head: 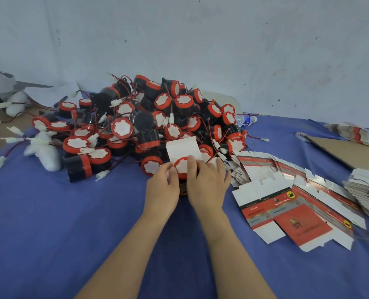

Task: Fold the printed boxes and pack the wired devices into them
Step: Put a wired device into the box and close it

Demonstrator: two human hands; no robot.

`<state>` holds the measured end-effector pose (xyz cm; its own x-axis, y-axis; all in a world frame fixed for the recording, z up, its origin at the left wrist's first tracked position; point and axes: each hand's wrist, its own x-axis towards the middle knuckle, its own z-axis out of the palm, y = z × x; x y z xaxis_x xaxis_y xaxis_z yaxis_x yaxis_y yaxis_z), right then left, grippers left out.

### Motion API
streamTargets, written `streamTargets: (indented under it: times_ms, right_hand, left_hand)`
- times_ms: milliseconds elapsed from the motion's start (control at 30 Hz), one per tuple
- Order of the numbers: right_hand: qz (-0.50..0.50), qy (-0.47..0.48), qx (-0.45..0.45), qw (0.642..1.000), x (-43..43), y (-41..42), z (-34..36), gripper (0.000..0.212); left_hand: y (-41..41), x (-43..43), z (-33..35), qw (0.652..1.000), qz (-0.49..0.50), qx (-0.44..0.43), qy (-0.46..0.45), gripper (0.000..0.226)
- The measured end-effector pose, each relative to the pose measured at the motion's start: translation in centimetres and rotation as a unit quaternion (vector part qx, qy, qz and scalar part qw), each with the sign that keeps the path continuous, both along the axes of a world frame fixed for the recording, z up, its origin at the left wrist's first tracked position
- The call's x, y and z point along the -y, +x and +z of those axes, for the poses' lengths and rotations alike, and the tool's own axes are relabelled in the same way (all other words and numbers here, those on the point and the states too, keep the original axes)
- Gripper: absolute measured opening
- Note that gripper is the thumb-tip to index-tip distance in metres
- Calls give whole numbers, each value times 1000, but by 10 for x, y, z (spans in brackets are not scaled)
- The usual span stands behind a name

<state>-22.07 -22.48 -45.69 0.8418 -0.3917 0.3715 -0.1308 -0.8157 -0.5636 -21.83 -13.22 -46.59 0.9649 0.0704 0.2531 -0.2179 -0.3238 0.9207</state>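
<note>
Red-rimmed device (181, 167) seated in the printed box (184, 147) near the pile (123, 126); fingers of left hand (162, 187) and right hand (208, 183) grasp the box; flap closure probably follows.

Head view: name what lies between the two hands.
Head view shows a red-rimmed device between the left hand and right hand, sitting in an open box, flap raised behind.
</note>
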Motion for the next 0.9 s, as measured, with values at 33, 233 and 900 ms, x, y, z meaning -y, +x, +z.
streamTargets:
  times_ms: [33,233,900]
  right_hand:
    - [-10,-3,6,1000,-1,0,0,49]
    - [1,24,-3,1000,-9,-1,9,47]
    - [27,-155,-93,983,-2,-4,4,34]
  left_hand:
    - [0,0,0,1000,1,0,-4,32]
    - [-2,2,1,999,40,32,-6,33]
    - [1,6,-7,998,21,-66,5,29]
